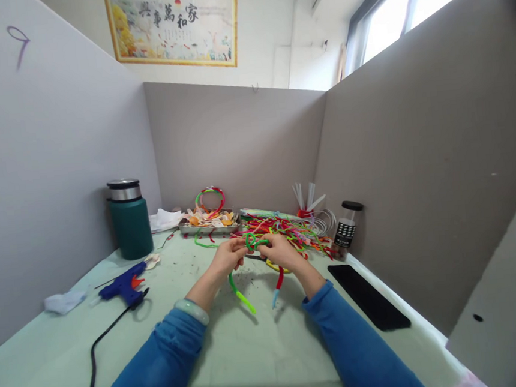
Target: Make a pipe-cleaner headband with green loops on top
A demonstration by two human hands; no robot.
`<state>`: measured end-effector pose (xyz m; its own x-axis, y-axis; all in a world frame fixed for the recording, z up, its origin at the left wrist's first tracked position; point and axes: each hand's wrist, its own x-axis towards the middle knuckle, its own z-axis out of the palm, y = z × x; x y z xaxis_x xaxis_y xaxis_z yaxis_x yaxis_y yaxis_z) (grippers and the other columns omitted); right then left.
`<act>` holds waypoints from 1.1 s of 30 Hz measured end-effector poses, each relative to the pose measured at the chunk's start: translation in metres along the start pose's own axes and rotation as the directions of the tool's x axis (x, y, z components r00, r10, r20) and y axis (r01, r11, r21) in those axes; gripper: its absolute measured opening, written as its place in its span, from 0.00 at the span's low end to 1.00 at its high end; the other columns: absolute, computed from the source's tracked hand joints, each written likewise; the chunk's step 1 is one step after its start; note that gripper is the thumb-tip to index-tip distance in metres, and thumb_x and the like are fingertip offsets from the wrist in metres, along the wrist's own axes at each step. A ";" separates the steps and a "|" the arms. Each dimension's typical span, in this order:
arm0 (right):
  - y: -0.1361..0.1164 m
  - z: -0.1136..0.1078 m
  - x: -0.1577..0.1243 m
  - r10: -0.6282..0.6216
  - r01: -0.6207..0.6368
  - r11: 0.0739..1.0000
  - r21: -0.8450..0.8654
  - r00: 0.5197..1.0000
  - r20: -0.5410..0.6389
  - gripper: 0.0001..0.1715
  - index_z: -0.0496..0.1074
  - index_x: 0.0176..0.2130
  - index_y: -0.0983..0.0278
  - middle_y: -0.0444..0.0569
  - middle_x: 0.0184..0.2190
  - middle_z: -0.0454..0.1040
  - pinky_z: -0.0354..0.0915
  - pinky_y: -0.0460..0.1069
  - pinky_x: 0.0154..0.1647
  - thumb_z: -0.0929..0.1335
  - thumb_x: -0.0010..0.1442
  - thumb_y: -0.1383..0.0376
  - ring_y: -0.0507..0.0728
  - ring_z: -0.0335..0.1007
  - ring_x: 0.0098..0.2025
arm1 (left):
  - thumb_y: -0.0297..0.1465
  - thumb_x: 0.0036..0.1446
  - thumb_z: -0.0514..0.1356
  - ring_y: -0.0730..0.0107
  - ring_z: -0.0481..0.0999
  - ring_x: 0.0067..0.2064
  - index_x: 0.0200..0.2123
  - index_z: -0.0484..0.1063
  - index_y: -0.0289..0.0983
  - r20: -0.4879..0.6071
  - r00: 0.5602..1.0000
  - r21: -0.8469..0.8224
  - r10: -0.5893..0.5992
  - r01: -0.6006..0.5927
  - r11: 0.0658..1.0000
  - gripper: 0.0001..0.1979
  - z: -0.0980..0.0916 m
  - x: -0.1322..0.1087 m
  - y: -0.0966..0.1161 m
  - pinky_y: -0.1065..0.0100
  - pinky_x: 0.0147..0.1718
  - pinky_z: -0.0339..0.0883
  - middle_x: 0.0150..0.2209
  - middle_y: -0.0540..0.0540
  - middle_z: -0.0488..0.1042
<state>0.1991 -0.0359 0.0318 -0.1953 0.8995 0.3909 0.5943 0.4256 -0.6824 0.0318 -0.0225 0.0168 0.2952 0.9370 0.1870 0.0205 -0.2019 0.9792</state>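
Note:
Both my hands meet over the middle of the table, with a green pipe cleaner [252,241] bent into loops between them. The fingers of my left hand [231,256] pinch its left side. My right hand [280,252] pinches the right side. Below my left hand hangs a green and lime fuzzy strand [241,294]. A red strand with a light blue end [277,287] hangs beneath my right hand. Whether these hanging ends join the green loops is hidden by my fingers. Partly covered by my right hand, yellow-handled scissors [277,267] lie on the table.
At the back, a metal tray [211,229] holds small pieces, beside a heap of coloured pipe cleaners [288,227]. A blue glue gun [124,286] and green bottle [130,222] stand left. Right are a clear cup [348,228] and black mat [369,295]. Grey partitions [235,135] enclose the table.

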 end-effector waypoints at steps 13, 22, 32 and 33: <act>-0.002 0.004 -0.001 0.033 -0.034 0.999 0.035 0.999 0.029 0.08 0.70 0.24 0.67 0.43 0.18 0.69 0.49 0.42 0.18 0.62 0.47 0.69 0.47 0.56 0.18 | 0.39 0.47 0.58 0.81 0.52 0.18 0.20 0.69 0.34 -0.032 0.997 0.287 0.072 -0.060 0.956 0.13 -0.004 0.006 -0.012 0.75 0.18 0.44 0.14 0.55 0.58; -0.006 0.003 -0.004 0.097 -0.124 0.971 0.202 0.986 0.139 0.06 0.69 0.30 0.66 0.41 0.19 0.68 0.48 0.41 0.14 0.63 0.49 0.68 0.45 0.54 0.14 | 0.39 0.42 0.62 0.85 0.52 0.15 0.30 0.68 0.34 0.035 0.996 0.087 -0.082 0.079 0.993 0.15 -0.001 -0.003 0.001 0.75 0.13 0.39 0.22 0.53 0.67; -0.007 -0.007 -0.002 -0.033 0.024 0.979 0.200 0.999 0.041 0.13 0.69 0.30 0.66 0.41 0.20 0.65 0.55 0.43 0.21 0.65 0.54 0.57 0.48 0.58 0.21 | 0.45 0.42 0.62 0.85 0.46 0.15 0.29 0.70 0.34 -0.007 0.995 0.157 -0.096 0.096 0.983 0.20 -0.001 -0.004 0.002 0.74 0.14 0.36 0.16 0.57 0.56; -0.008 -0.006 -0.002 -0.043 0.036 0.982 0.184 0.999 0.031 0.13 0.69 0.29 0.66 0.40 0.19 0.64 0.54 0.43 0.21 0.65 0.54 0.57 0.48 0.58 0.21 | 0.46 0.42 0.62 0.85 0.46 0.15 0.29 0.70 0.34 0.003 0.994 0.151 -0.106 0.104 0.983 0.20 0.000 -0.004 0.002 0.74 0.14 0.36 0.16 0.58 0.55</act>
<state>0.1997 -0.0417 0.0398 -0.2450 0.8831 0.4002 0.4332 0.4689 -0.7697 0.0304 -0.0264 0.0182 0.2939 0.9523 0.0821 0.1948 -0.1438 0.9702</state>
